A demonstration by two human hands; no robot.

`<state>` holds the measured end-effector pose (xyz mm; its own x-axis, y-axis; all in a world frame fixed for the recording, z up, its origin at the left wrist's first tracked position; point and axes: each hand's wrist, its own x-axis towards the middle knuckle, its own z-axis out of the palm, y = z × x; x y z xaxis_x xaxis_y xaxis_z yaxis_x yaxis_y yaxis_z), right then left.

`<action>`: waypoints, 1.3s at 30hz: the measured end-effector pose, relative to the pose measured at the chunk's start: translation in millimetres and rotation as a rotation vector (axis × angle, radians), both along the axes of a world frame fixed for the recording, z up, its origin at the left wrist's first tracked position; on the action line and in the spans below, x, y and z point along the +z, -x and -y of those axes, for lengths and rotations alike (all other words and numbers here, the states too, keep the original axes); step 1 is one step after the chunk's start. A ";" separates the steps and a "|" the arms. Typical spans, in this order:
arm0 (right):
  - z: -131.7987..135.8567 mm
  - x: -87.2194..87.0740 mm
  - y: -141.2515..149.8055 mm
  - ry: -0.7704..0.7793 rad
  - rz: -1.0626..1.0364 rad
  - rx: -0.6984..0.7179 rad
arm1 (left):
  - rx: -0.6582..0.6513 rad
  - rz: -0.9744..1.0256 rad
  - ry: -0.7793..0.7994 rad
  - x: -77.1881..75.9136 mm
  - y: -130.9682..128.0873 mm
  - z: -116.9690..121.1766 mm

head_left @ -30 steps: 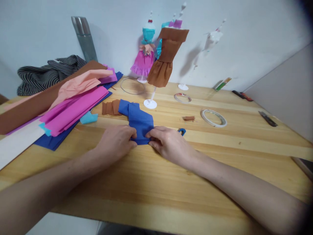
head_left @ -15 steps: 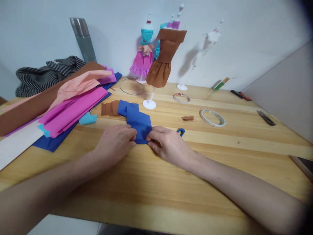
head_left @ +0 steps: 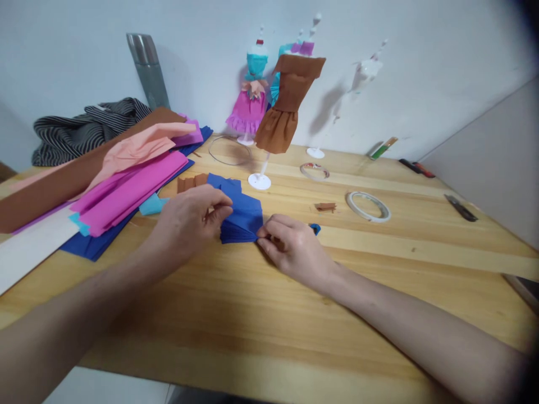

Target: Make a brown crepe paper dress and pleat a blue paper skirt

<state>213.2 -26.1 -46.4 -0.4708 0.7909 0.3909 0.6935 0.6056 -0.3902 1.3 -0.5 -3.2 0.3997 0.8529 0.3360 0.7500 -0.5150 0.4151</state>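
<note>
A piece of blue crepe paper (head_left: 246, 216) lies on the table in front of me, its near edge folded into thin layers that fan apart at the left. My right hand (head_left: 290, 241) pinches the near right corner between thumb and fingers. Over the paper's left side, my left hand (head_left: 191, 216) is raised off the edge, thumb and forefinger slightly apart with nothing visible between them. Behind the left hand, a strip of pleated brown crepe paper (head_left: 191, 183) is partly hidden. The blue handle of a tool (head_left: 315, 228) shows just beyond my right hand.
Left lies a pile of crepe paper rolls, magenta (head_left: 135, 193) and brown (head_left: 37, 193) among them. A small dress form in a brown paper dress (head_left: 288, 92) stands ahead. Tape rolls, one white-rimmed (head_left: 368, 206), a cutter (head_left: 461, 207) and a bottle (head_left: 147, 73) are around.
My left hand has let go of the paper's near edge and risen up and left. The folded layers at that end have spread. My right hand still pinches its corner.
</note>
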 end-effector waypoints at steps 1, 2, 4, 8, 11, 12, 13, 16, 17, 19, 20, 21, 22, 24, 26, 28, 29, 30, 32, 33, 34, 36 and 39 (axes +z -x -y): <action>-0.1 0.0 0.3 0.002 -0.007 -0.004 | -0.047 0.003 -0.036 -0.1 -0.7 1.2; 0.2 -0.1 0.8 -0.002 -0.010 -0.005 | -0.108 -0.019 -0.067 -0.7 -2.0 3.0; 1.4 -0.2 2.2 -0.013 -0.015 0.002 | -0.215 -0.106 -0.118 -3.4 -5.5 7.4; 4.9 0.6 4.8 -0.023 -0.030 0.027 | -0.313 -0.259 -0.155 -11.0 -12.2 13.3; 6.3 0.7 5.6 -0.040 -0.021 0.046 | -0.310 -0.306 -0.140 -13.7 -14.8 13.5; 6.5 0.4 5.7 -0.049 -0.015 0.053 | -0.299 -0.315 -0.137 -14.0 -15.2 13.2; 6.6 0.1 5.7 -0.058 -0.010 0.059 | -0.288 -0.320 -0.142 -14.1 -15.4 13.0; 6.8 -1.0 5.9 -0.076 0.000 0.069 | -0.281 -0.328 -0.179 -14.9 -15.1 12.6; 7.0 -1.1 6.0 -0.080 0.000 0.071 | -0.285 -0.335 -0.192 -15.5 -14.9 12.7; 7.3 -0.8 6.3 -0.079 -0.003 0.070 | -0.301 -0.362 -0.210 -16.7 -14.9 13.2; 7.4 -0.5 6.4 -0.075 -0.007 0.068 | -0.309 -0.381 -0.214 -17.0 -15.1 13.6; 7.5 -0.1 6.5 -0.070 -0.012 0.064 | -0.317 -0.397 -0.215 -16.9 -15.5 14.0; 7.5 0.3 6.5 -0.063 -0.017 0.061 | -0.323 -0.408 -0.212 -16.6 -16.1 14.5; 7.5 1.0 6.6 -0.053 -0.022 0.060 | -0.319 -0.415 -0.195 -15.4 -17.4 15.5; 7.5 1.3 6.7 -0.051 -0.019 0.064 | -0.310 -0.410 -0.175 -14.7 -18.5 16.2; 7.6 1.3 7.1 -0.055 -0.016 0.073 | -0.310 -0.404 -0.173 -15.6 -18.9 16.4; 7.7 1.1 7.3 -0.057 -0.017 0.077 | -0.316 -0.400 -0.180 -16.7 -18.8 16.3; 7.8 0.9 7.6 -0.059 -0.020 0.081 | -0.323 -0.399 -0.189 -18.1 -18.6 16.2; 8.0 0.4 8.0 -0.058 -0.020 0.086 | -0.335 -0.402 -0.205 -21.1 -17.9 15.9; 8.0 0.2 8.2 -0.056 -0.017 0.088 | -0.339 -0.406 -0.208 -22.3 -17.6 15.6; 7.9 0.0 8.2 -0.055 -0.014 0.090 | -0.343 -0.411 -0.207 -23.2 -17.3 15.4; 7.6 -0.2 8.2 -0.049 -0.009 0.100 | -0.347 -0.416 -0.190 -23.7 -16.8 14.7; 7.0 -0.6 8.0 -0.041 -0.012 0.112 | -0.353 -0.386 -0.114 -22.3 -16.0 13.4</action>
